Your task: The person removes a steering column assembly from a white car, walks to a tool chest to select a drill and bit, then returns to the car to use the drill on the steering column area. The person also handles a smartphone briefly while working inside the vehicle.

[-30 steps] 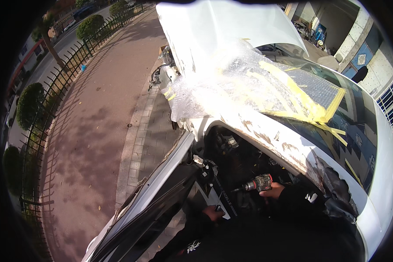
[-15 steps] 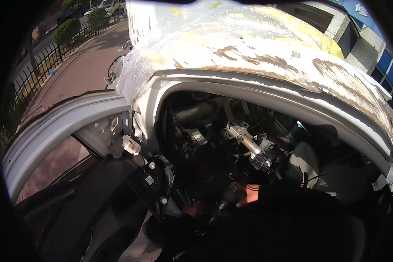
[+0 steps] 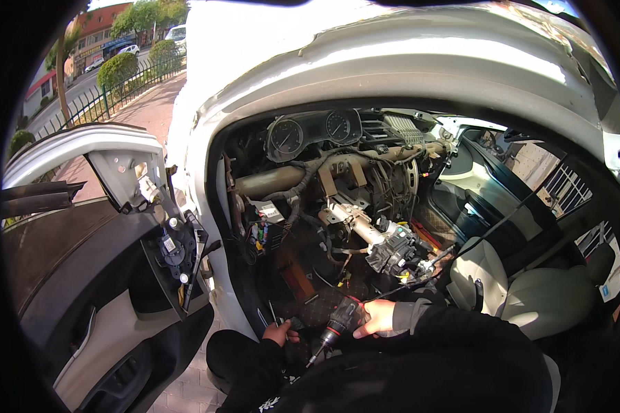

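Observation:
My right hand (image 3: 377, 318) is wrapped round a cordless drill (image 3: 339, 322), black with a red part. Its bit slants down to the left, towards my lap. Lower left of the steering column, my left hand (image 3: 280, 334) is closed, with a thin metal rod (image 3: 273, 313) standing up from the fingers; its lower end is hidden. Ahead of both hands is the bare steering column (image 3: 358, 224), no wheel on it, with a black switch unit (image 3: 393, 251) at its near end.
The stripped dashboard shows a metal cross beam (image 3: 265, 182), an instrument cluster (image 3: 313, 134) and loose wiring. At left stands the open car door (image 3: 110, 313). The door frame (image 3: 210, 227) curves close by, and a light seat (image 3: 548, 299) lies to the right.
My view has shifted in under the roof edge; the scratched roof top has mostly left it. The dark cabin now shows brightly. Both hands stay low, the right still on the drill.

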Action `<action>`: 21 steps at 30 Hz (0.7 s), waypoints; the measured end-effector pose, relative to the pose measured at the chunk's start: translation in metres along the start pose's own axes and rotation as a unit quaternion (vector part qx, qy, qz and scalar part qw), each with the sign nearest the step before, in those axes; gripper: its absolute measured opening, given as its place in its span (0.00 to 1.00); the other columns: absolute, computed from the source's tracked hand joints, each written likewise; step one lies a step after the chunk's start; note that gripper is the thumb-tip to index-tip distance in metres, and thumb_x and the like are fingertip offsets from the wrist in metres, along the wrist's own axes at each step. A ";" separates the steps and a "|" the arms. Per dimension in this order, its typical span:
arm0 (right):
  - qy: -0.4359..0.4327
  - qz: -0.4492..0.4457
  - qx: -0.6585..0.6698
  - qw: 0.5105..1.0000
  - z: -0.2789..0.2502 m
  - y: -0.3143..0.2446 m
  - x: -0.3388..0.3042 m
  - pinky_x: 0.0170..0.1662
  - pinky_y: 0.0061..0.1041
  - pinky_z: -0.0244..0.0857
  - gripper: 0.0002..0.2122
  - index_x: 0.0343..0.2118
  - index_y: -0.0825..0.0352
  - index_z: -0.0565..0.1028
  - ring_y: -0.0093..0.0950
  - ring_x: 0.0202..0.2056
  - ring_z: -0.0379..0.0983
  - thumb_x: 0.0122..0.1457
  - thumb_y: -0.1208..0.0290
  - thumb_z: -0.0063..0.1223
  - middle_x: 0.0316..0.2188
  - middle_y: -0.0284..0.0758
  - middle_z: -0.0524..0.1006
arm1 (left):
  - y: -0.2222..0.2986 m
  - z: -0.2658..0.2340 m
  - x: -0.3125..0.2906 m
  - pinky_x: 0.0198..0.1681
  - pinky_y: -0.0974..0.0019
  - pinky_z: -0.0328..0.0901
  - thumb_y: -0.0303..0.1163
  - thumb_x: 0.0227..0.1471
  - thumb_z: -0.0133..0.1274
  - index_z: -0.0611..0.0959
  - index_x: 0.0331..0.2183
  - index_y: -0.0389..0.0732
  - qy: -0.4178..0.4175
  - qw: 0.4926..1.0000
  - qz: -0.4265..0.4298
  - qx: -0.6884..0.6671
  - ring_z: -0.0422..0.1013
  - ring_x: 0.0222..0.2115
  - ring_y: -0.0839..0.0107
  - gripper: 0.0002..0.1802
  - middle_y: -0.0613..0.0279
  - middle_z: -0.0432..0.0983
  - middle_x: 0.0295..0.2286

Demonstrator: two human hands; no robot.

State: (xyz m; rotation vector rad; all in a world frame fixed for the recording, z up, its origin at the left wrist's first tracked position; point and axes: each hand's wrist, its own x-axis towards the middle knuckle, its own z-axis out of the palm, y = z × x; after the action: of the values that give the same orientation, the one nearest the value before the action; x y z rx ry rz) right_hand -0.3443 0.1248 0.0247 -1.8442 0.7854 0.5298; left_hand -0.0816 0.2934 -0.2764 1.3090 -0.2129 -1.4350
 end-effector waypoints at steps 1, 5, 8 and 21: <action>-0.001 0.004 0.007 1.000 -0.002 -0.002 -0.003 0.33 0.30 0.71 0.20 0.42 0.67 0.78 0.25 0.28 0.76 0.59 0.58 0.75 0.28 0.31 0.79 | 0.002 0.001 -0.006 0.33 0.51 0.81 0.38 0.72 0.53 0.74 0.53 0.29 0.012 1.000 -0.001 0.001 0.84 0.27 0.48 0.21 0.40 0.84 0.33; 0.026 -0.019 0.037 0.999 -0.003 -0.001 -0.006 0.31 0.30 0.70 0.19 0.39 0.66 0.77 0.24 0.28 0.75 0.59 0.57 0.75 0.26 0.29 0.76 | 0.006 0.002 -0.019 0.32 0.51 0.81 0.38 0.72 0.54 0.74 0.51 0.31 0.018 1.000 -0.003 0.012 0.84 0.27 0.48 0.19 0.39 0.83 0.33; 0.056 -0.060 0.075 0.994 0.003 0.004 0.000 0.30 0.31 0.72 0.20 0.41 0.66 0.76 0.25 0.27 0.76 0.60 0.56 0.74 0.28 0.30 0.77 | 0.005 -0.006 -0.016 0.32 0.51 0.81 0.37 0.72 0.55 0.74 0.48 0.31 0.032 0.999 -0.019 0.007 0.83 0.27 0.48 0.17 0.39 0.83 0.32; 0.142 -0.081 -0.090 0.983 0.015 0.022 0.021 0.28 0.33 0.72 0.22 0.34 0.68 0.85 0.29 0.24 0.80 0.59 0.48 0.72 0.22 0.34 0.81 | -0.009 -0.056 0.032 0.40 0.57 0.78 0.43 0.72 0.51 0.81 0.46 0.26 -0.058 0.995 -0.008 0.085 0.83 0.31 0.55 0.24 0.43 0.86 0.36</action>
State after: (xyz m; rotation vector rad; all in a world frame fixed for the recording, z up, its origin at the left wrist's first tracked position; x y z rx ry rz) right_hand -0.3462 0.1270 -0.0092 -2.1604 0.7856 0.2420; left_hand -0.0358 0.3005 -0.3215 1.3679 -0.4089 -1.5345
